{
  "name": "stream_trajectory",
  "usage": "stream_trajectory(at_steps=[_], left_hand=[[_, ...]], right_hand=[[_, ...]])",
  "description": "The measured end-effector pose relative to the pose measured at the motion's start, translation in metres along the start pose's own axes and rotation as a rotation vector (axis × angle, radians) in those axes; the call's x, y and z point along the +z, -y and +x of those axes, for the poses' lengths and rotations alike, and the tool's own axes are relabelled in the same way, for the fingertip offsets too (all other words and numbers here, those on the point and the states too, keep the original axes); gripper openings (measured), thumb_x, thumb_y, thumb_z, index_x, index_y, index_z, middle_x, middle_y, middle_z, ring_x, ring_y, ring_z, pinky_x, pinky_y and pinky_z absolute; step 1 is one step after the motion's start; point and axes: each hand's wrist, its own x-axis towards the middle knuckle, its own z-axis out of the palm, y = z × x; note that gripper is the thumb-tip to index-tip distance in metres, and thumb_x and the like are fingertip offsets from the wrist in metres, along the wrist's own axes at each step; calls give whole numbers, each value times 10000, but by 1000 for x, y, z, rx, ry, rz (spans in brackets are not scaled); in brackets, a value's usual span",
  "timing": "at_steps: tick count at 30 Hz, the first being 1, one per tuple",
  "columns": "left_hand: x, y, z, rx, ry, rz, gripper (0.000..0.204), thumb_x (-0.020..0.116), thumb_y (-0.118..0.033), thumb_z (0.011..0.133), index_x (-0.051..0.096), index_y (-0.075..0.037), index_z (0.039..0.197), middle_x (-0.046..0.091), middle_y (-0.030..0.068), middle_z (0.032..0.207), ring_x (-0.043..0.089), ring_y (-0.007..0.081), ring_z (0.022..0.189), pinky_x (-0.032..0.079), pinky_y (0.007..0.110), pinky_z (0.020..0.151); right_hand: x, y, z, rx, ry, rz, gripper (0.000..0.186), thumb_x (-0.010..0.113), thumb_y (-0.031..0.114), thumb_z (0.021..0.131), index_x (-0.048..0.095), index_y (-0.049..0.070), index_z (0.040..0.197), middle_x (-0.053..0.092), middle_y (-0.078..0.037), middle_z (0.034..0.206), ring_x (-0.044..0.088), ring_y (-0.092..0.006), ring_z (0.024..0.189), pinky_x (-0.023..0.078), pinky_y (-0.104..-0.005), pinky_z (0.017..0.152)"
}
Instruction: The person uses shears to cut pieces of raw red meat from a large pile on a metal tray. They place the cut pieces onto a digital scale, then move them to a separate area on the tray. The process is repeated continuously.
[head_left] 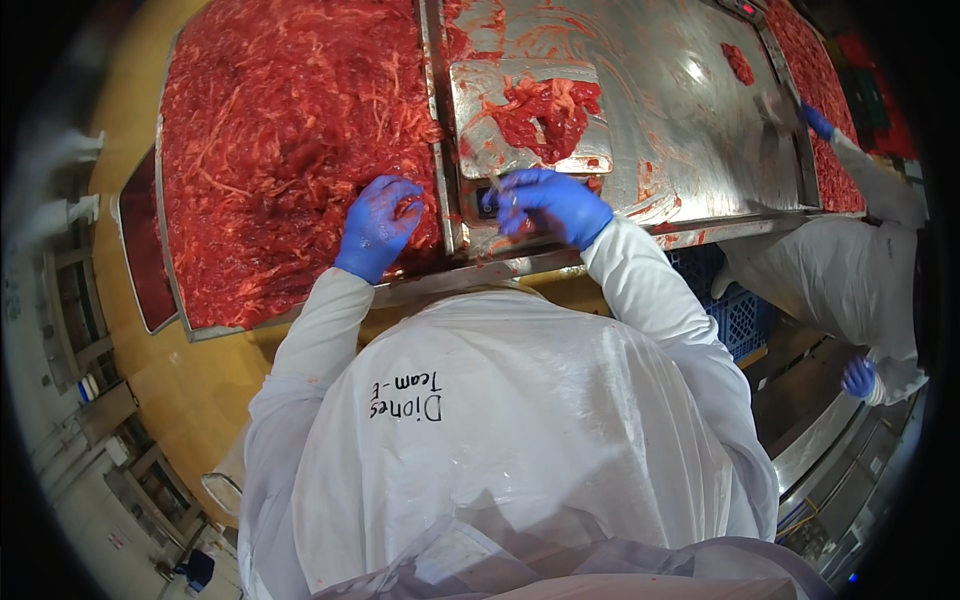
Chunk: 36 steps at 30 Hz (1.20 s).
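Observation:
My left hand [378, 228], in a blue glove, is at the near right corner of a large metal bin [172, 215] heaped with shredded red meat [290, 150]. Its fingers curl toward the thumb, with red showing in the gap; whether they grip meat is unclear. My right hand [550, 207], also gloved in blue, hovers by the front of a small scale [590, 158]. Its fingers are pinched together near a thin pale sliver, too small to make out. On the scale's steel plate lies a loose clump of red meat [548, 118].
The scale stands on a steel tray table [690, 130] smeared with red; a small meat scrap [738, 64] lies farther right. Beyond its raised edge is another meat-filled bin [835, 170], where a white-clad co-worker [840, 270] reaches in. Blue crates [740, 322] are stacked below.

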Motion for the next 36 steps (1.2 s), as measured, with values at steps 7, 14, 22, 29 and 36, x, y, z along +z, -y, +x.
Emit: stream_trajectory(at_steps=[7, 14, 22, 29, 36], left_hand=[[8, 22, -13, -154, 73, 35, 214, 745, -116, 888, 732, -48, 1091, 704, 150, 1098, 686, 329, 1055, 556, 402, 940], [-99, 123, -42, -487, -303, 197, 380, 811, -141, 861, 720, -36, 1215, 671, 176, 1259, 660, 307, 1150, 525, 404, 1010], [-200, 232, -160, -1092, -264, 332, 865, 750, -595, 879, 564, 8, 1469, 603, 270, 1460, 581, 375, 1368, 446, 439, 1149], [-12, 77, -39, -751, -121, 352, 386, 762, -259, 887, 670, -8, 1166, 702, 221, 1010, 677, 373, 1037, 541, 436, 928], [-11, 34, 38, -30, 154, 60, 286, 654, -57, 844, 613, -12, 1124, 669, 176, 936, 660, 359, 892, 535, 420, 786]], right_hand=[[67, -7, 49, -788, -159, -1089, 472, 713, 247, 970, 604, 60, 1389, 701, -191, 1194, 712, -345, 1038, 561, -439, 925], [-80, 74, 44, -653, -950, -1045, 642, 671, 354, 987, 472, 25, 1501, 605, -231, 1447, 603, -405, 1315, 453, -463, 1126], [-165, -74, -60, -588, -1089, -909, 544, 632, 240, 1050, 476, -20, 1502, 602, -209, 1442, 592, -291, 1327, 460, -397, 1106], [-101, -100, -67, -431, -1109, -1133, 603, 668, 352, 994, 532, 19, 1479, 693, -213, 1329, 688, -358, 1210, 532, -417, 1031], [-106, -95, -67, -370, -1105, -1231, 651, 684, 393, 981, 532, -5, 1474, 670, -237, 1354, 672, -377, 1226, 527, -424, 1036]])
